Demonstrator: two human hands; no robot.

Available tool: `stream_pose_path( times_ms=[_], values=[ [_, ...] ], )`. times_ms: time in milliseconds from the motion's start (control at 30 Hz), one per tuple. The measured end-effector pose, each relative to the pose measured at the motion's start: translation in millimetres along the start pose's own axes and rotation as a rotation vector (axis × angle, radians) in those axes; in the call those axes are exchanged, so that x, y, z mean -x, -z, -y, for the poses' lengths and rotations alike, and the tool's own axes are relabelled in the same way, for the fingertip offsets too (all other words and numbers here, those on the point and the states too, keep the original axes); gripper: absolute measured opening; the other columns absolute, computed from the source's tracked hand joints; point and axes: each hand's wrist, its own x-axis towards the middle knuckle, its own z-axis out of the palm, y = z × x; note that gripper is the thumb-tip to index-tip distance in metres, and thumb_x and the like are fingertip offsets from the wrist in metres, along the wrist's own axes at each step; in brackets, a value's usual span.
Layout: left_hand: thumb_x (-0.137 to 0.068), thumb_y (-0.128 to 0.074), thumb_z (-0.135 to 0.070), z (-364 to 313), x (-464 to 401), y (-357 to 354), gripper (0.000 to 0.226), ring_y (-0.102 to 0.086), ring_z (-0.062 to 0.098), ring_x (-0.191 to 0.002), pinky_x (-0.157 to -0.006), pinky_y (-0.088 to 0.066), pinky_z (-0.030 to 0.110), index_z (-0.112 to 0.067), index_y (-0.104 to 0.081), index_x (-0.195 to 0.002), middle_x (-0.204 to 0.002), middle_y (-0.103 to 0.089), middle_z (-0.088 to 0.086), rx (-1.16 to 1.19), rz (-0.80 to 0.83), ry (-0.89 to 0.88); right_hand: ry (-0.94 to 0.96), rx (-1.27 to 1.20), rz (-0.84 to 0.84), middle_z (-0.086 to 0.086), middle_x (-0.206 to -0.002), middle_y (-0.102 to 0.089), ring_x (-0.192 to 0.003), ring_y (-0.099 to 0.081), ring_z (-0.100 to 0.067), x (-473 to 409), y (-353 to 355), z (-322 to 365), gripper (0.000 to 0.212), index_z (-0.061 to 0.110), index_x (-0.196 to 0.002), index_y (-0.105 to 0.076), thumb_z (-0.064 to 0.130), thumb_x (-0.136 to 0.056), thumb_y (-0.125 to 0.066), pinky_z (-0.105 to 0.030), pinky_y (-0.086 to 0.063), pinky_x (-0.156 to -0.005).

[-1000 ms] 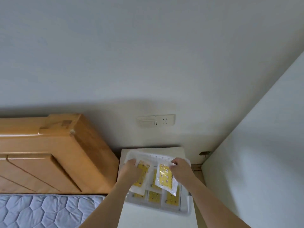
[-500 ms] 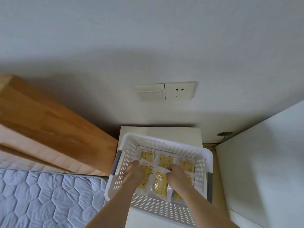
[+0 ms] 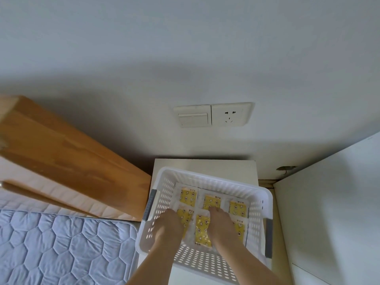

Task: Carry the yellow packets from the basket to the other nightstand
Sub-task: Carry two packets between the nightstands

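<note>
Both hands in basket (image 3: 162, 194) w/ packets (image 3: 211, 202): L hand (image 3: 167, 227) and R hand (image 3: 221, 223) grips unclear, so we advise pinching packet edges firmly, lifting straight up past the rim.

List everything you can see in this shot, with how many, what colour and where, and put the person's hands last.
Yellow packets in clear wrap: at least six showing, yellow patterned, lying flat on the basket floor.
White perforated plastic basket: one, white with grey handles, on the nightstand.
White nightstand: one, against the wall, beside the bed.
Wooden headboard: one, light brown, left.
Quilted mattress: one, pale blue, lower left.
Light switch: one, cream, on the wall.
Wall socket: one, white, right of the switch.
White panel: one, right side.
Left hand: inside the basket, on the packets.
Right hand: inside the basket, on the packets.
</note>
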Motion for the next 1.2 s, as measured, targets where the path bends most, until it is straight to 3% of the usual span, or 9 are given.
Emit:
stream_pose_path(
  times_ms=[133,200,300,367,533,733,967,1100,1200],
  values=[
    [-0.094,-0.051,-0.008,0,20,-1,0.029,-0.066,0.020,-0.103,-0.072,-0.053,0.028,-0.010,-0.053,-0.122,-0.114,-0.066,0.006,-0.241,-0.096,-0.092,0.012,0.175,-0.055,-0.004,-0.145,-0.035,-0.135,-0.030,-0.024,4,-3,-1,0.064,0.015,-0.146,-0.033,-0.005,-0.087,-0.046,-0.033,-0.032,-0.110],
    [-0.092,-0.051,-0.006,0,21,-5,0.036,-0.062,0.022,-0.107,-0.080,-0.052,0.029,-0.011,-0.049,-0.128,-0.121,-0.059,0.007,-0.253,-0.132,-0.193,0.022,0.224,-0.066,-0.005,-0.146,-0.033,-0.137,-0.027,-0.025,6,-4,-1,0.062,0.014,-0.146,-0.030,-0.002,-0.088,-0.044,-0.034,-0.029,-0.113],
    [-0.089,-0.052,-0.004,2,15,-10,0.059,-0.049,0.027,-0.119,-0.091,-0.047,0.037,-0.016,-0.032,-0.144,-0.145,-0.032,0.010,-0.244,-0.068,-0.383,0.064,0.245,-0.074,-0.004,-0.147,-0.031,-0.139,-0.023,-0.024,9,-6,0,0.063,0.013,-0.147,-0.029,-0.002,-0.088,-0.043,-0.034,-0.023,-0.115],
    [-0.090,-0.052,-0.006,2,11,-11,0.063,-0.046,0.029,-0.123,-0.094,-0.046,0.039,-0.019,-0.028,-0.147,-0.153,-0.022,0.008,-0.248,-0.051,-0.387,0.092,0.258,-0.066,-0.004,-0.149,-0.031,-0.140,-0.023,-0.023,10,-5,1,0.065,0.012,-0.148,-0.027,-0.003,-0.087,-0.044,-0.034,-0.020,-0.117],
    [-0.094,-0.046,-0.013,1,17,-1,0.041,-0.056,0.027,-0.113,-0.076,-0.046,0.035,-0.016,-0.046,-0.134,-0.129,-0.050,0.007,-0.260,-0.024,-0.281,0.153,0.303,-0.061,-0.005,-0.149,-0.032,-0.142,-0.022,-0.023,22,7,13,0.067,0.010,-0.147,-0.029,-0.001,-0.084,-0.051,-0.036,-0.016,-0.120],
    [-0.098,-0.038,-0.022,24,83,45,0.038,-0.050,0.030,-0.120,-0.094,-0.046,0.040,-0.012,-0.044,-0.134,-0.130,-0.049,0.008,-0.107,-0.081,-0.326,0.284,0.309,-0.133,-0.005,-0.137,-0.048,-0.129,-0.040,-0.022,79,69,49,0.055,0.010,-0.137,-0.040,0.004,-0.083,-0.048,-0.033,-0.031,-0.111],
    [-0.100,-0.041,-0.033,105,214,95,0.038,-0.047,0.028,-0.123,-0.095,-0.043,0.038,-0.013,-0.043,-0.133,-0.136,-0.047,0.005,0.232,-0.427,-0.282,0.535,0.457,-0.151,-0.008,-0.133,-0.049,-0.123,-0.045,-0.025,193,132,123,0.050,0.009,-0.135,-0.040,0.012,-0.087,-0.053,-0.033,-0.037,-0.104],
    [-0.099,-0.043,-0.033,183,278,97,0.044,-0.040,0.025,-0.130,-0.104,-0.037,0.037,-0.014,-0.039,-0.139,-0.141,-0.044,0.003,0.327,-0.636,-0.131,0.765,0.539,-0.119,-0.008,-0.130,-0.050,-0.120,-0.048,-0.028,253,126,188,0.043,0.011,-0.129,-0.044,0.015,-0.087,-0.048,-0.037,-0.040,-0.100],
    [-0.099,-0.045,-0.035,257,332,86,0.049,-0.032,0.024,-0.137,-0.112,-0.029,0.036,-0.014,-0.036,-0.143,-0.147,-0.039,0.003,0.364,-0.770,0.060,0.950,0.642,-0.003,-0.013,-0.137,-0.046,-0.122,-0.047,-0.031,312,104,242,0.046,0.008,-0.134,-0.042,0.016,-0.090,-0.049,-0.036,-0.041,-0.097]
  ],
)
